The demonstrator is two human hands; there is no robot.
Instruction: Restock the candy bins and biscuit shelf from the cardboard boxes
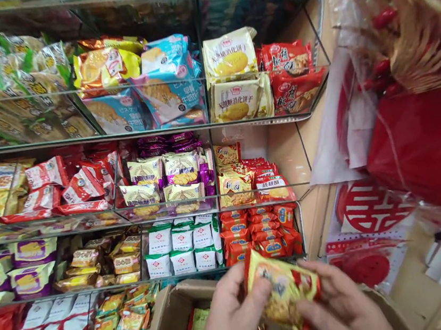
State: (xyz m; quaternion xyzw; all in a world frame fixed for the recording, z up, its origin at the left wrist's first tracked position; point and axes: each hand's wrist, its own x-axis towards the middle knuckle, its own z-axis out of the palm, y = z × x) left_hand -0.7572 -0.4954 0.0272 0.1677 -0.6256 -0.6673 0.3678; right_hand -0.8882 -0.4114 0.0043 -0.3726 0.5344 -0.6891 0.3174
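Both of my hands hold one yellow snack packet with red edges, tilted, above an open cardboard box. My left hand grips its left side, thumb on the front. Around its right side are the fingers of my right hand, thumb near the lower front. The cardboard box stands below, with a green and red packet inside at the left. My hands hide much of the box's inside.
Shelves with clear dividers hold wrapped snacks, among them red packets and white-and-green packets just behind the box. A clear ledge runs above them. Red decorations in plastic hang at the right.
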